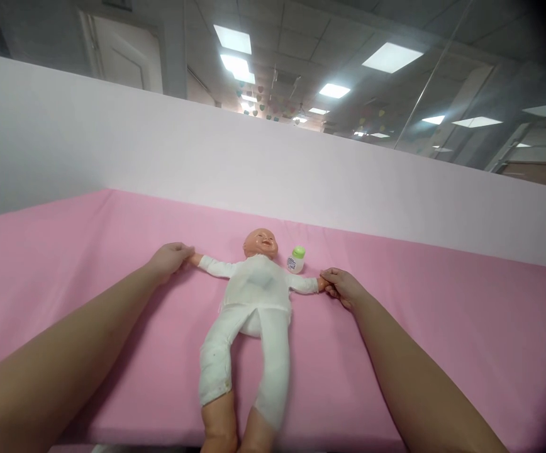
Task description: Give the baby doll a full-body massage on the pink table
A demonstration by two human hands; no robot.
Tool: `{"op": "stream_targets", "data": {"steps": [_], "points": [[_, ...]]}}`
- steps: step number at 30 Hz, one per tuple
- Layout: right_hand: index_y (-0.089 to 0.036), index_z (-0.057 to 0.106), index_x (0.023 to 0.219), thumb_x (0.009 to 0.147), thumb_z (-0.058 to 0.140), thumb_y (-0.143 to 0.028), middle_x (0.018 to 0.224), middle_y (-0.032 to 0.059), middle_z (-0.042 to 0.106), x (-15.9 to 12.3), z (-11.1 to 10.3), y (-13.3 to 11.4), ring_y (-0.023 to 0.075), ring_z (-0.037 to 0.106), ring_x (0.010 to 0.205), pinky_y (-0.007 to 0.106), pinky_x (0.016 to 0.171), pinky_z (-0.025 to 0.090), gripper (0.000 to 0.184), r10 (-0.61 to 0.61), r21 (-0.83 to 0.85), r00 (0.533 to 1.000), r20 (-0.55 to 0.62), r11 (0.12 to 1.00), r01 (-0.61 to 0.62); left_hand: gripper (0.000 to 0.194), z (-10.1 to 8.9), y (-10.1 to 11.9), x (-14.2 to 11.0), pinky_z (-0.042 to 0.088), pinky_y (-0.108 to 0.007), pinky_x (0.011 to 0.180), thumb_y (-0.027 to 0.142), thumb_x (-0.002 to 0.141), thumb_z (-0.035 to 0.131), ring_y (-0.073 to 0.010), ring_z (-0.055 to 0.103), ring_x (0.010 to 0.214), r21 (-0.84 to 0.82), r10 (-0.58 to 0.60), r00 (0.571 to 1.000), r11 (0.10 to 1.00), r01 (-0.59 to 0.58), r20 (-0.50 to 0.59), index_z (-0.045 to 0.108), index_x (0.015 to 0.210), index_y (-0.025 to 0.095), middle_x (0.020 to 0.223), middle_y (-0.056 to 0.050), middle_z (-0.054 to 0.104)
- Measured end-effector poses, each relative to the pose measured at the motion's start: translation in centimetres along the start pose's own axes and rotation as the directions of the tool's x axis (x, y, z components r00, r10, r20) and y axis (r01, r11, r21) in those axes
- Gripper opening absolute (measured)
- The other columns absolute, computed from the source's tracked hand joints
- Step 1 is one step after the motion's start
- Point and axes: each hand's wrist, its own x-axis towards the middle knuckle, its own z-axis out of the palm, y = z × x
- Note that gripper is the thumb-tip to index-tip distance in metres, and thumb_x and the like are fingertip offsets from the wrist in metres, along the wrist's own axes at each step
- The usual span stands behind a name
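A baby doll (256, 289) with a white cloth body lies on its back, its head toward the wall and its feet at the near edge. Both its arms are stretched out sideways. My left hand (172, 261) is closed on the doll's hand at the left of the view. On the other side, my right hand (343, 286) pinches the doll's other hand between thumb and fingers. Close beside the doll's head stands a small clear bottle (296, 260) with a green cap, touched by neither hand.
Pink cloth or padding (136, 352) covers the surface under the doll. A low white wall (207, 157) runs along its back. Above it, glass (329, 63) shows ceiling lights and a white door (124, 53) at the left.
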Motion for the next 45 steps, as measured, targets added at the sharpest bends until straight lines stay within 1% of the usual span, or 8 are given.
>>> {"op": "stream_targets", "data": {"steps": [4,8,13,17,20,27,37,45], "points": [[-0.019,0.060,0.075,0.081,0.078,-0.044,0.045,-0.0065,0.046,0.1,0.9,0.8,0.0076,0.037,0.037,0.019,0.034,0.027,0.032,-0.071,-0.028,0.990,-0.123,0.997,0.069,0.032,0.2,0.1,-0.1,0.030,-0.026,0.041,0.049,0.075,0.072,-0.0139,0.044,0.040,0.047,0.006,0.999,0.999,-0.004,-0.043,0.061,0.065,0.020,0.049,-0.003,0.059],[-0.018,0.065,0.084,0.087,0.072,-0.039,0.049,-0.0056,0.050,-0.2,0.8,1.2,0.0082,0.040,0.038,0.019,0.035,0.030,0.022,-0.098,-0.008,0.981,-0.170,0.995,0.098,0.029,0.2,0.2,-0.8,0.035,-0.026,0.044,0.047,0.076,0.070,-0.0159,0.049,0.044,0.016,0.032,0.999,0.999,-0.032,-0.042,0.067,0.073,0.019,0.052,-0.004,0.062],[-0.016,0.070,0.104,0.091,0.065,-0.025,0.060,-0.0015,0.058,-1.1,-0.2,0.7,0.0081,0.046,0.044,0.018,0.038,0.037,0.016,-0.084,0.077,0.993,-0.081,0.993,0.090,0.043,-0.4,0.7,-1.7,0.039,-0.027,0.049,0.046,0.069,0.076,-0.0172,0.055,0.053,-0.113,0.074,0.995,0.991,-0.066,0.073,0.072,0.099,0.015,0.061,-0.004,0.064],[-0.018,0.069,0.116,0.088,0.071,-0.018,0.085,0.0047,0.070,-1.9,-1.3,0.2,0.0109,0.063,0.063,0.022,0.060,0.060,0.028,-0.066,0.147,0.997,0.031,0.987,0.061,0.058,-0.9,1.0,-2.0,0.040,-0.027,0.051,0.040,0.059,0.085,-0.0173,0.057,0.056,-0.198,0.066,0.986,0.980,-0.036,0.151,0.071,0.108,0.013,0.066,-0.004,0.067],[-0.019,0.069,0.116,0.086,0.075,-0.017,0.092,0.0049,0.070,-2.1,-1.8,0.0,0.0110,0.066,0.070,0.022,0.071,0.063,0.031,-0.063,0.167,0.994,0.084,0.985,0.048,0.057,-0.9,1.0,-2.0,0.039,-0.026,0.051,0.038,0.056,0.088,-0.0169,0.058,0.057,-0.216,0.066,0.987,0.976,-0.034,0.146,0.070,0.105,0.013,0.067,-0.004,0.067],[-0.017,0.067,0.095,0.076,0.086,-0.023,0.077,0.0004,0.064,-2.4,-1.4,-0.3,0.0084,0.059,0.057,0.019,0.054,0.055,0.027,-0.085,0.123,0.991,0.106,0.990,0.072,0.053,-0.6,0.4,-1.3,0.042,-0.025,0.050,0.043,0.062,0.088,-0.0147,0.057,0.055,-0.130,0.081,0.992,0.989,-0.068,0.097,0.069,0.103,0.015,0.067,-0.003,0.066],[-0.021,0.058,0.078,0.079,0.082,-0.053,0.057,-0.0027,0.056,-1.2,-0.7,0.1,0.0096,0.049,0.045,0.021,0.040,0.039,0.040,-0.150,-0.026,0.987,-0.053,0.989,0.148,0.036,-0.1,0.8,-1.1,0.041,-0.027,0.049,0.052,0.081,0.074,-0.0166,0.053,0.056,0.066,0.102,0.995,0.993,-0.102,-0.001,0.068,0.088,0.018,0.064,-0.004,0.064],[-0.020,0.068,0.088,0.090,0.070,-0.054,0.059,-0.0010,0.058,-0.5,0.0,0.6,0.0094,0.043,0.040,0.023,0.036,0.036,0.034,-0.181,-0.092,0.953,-0.242,0.982,0.164,0.031,0.1,0.0,-0.1,0.050,-0.030,0.055,0.037,0.083,0.074,-0.0209,0.061,0.064,-0.040,0.078,0.997,0.996,-0.078,0.003,0.073,0.105,0.015,0.073,-0.008,0.070]]}}
